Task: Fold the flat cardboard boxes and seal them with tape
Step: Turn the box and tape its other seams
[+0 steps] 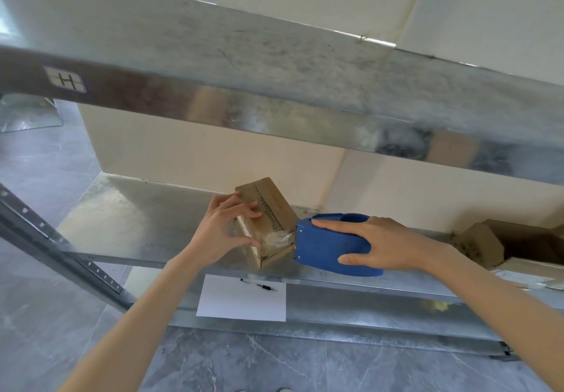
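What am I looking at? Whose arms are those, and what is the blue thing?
Those are a person's own arms. The camera sits on that person's head, looking down, so you see what they see. The left hand holds a small cardboard box on a metal shelf. The right hand grips a blue tape dispenser against the box, and clear tape runs between them. Lower down lie a white sheet of paper and a pen. More cardboard sits on the right.

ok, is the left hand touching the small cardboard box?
Touching. Head view: the left hand has fingers on top of the small cardboard box, thumb against its near side.
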The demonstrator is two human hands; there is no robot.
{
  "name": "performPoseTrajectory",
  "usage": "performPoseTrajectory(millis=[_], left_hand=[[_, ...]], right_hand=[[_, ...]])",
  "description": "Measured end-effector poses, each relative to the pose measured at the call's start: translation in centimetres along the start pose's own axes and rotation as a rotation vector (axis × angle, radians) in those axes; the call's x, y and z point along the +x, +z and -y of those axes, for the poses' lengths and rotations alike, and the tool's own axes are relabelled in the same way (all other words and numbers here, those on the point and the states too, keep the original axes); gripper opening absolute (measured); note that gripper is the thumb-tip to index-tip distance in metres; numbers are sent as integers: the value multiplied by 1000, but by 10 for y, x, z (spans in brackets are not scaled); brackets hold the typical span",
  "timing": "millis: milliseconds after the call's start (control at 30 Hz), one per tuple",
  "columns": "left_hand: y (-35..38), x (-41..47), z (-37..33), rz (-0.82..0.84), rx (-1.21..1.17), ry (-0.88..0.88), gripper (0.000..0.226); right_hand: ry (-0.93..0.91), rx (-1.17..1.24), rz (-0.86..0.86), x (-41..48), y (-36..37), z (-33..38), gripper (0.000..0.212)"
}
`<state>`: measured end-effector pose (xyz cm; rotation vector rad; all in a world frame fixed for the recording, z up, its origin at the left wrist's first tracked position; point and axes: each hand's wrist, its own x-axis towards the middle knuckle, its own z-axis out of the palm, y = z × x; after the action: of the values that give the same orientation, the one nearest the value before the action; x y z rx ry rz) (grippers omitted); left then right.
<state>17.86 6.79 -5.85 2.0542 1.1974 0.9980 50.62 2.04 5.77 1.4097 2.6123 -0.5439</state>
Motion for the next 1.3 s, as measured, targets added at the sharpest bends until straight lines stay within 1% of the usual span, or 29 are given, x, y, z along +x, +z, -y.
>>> performPoseTrajectory(millis=[67, 133, 200, 300, 333, 433, 533, 600, 667, 733, 800, 867, 933, 1033, 1167, 1300], left_hand=[[3, 0, -1, -33, 16, 5, 69], [4, 0, -2, -49, 12, 7, 68], [3, 0, -1, -45, 1, 7, 57], [2, 0, -3, -46, 21, -3, 33], [1, 0, -4, -42, 49, -1, 31], [1, -5, -8, 35, 153, 15, 49], [5, -18, -12, 126, 180, 14, 63], [12, -25, -18, 148, 208, 3, 73], [21, -29, -26, 110, 228, -24, 82], [34, -30, -37, 4, 260, -55, 83], [46, -29, -48, -120, 308, -92, 76], [55, -28, -55, -198, 320, -110, 66], [57, -28, -54, -198, 300, -85, 61], [47, -30, -44, -115, 227, -68, 57], [25, -34, -26, -13, 73, -113, 60], [18, -37, -18, 28, -104, -162, 61]], right_hand=[[6, 4, -4, 1, 1, -1, 72], [14, 3, 0, 1, 1, -2, 72], [15, 6, -1, 1, 0, -2, 72], [6, -9, -10, 1, 0, -3, 72], [7, -17, -11, 1, -1, -4, 72], [8, -36, -11, 2, -1, -4, 72], [-4, -61, -9, 3, -1, -2, 72], [0, -75, -4, 3, 0, -1, 73], [4, -85, -9, 4, 2, -2, 73], [-1, -90, -23, 4, 4, -2, 74], [-5, -64, -27, 3, 4, -1, 74], [-15, -15, -16, 2, 3, 1, 73], [-38, 19, -2, 0, -1, 3, 70], [-106, 40, 2, -2, -2, 8, 64], [-192, 71, 28, 2, 2, 24, 54], [-237, 73, 23, 12, -1, 26, 53]])
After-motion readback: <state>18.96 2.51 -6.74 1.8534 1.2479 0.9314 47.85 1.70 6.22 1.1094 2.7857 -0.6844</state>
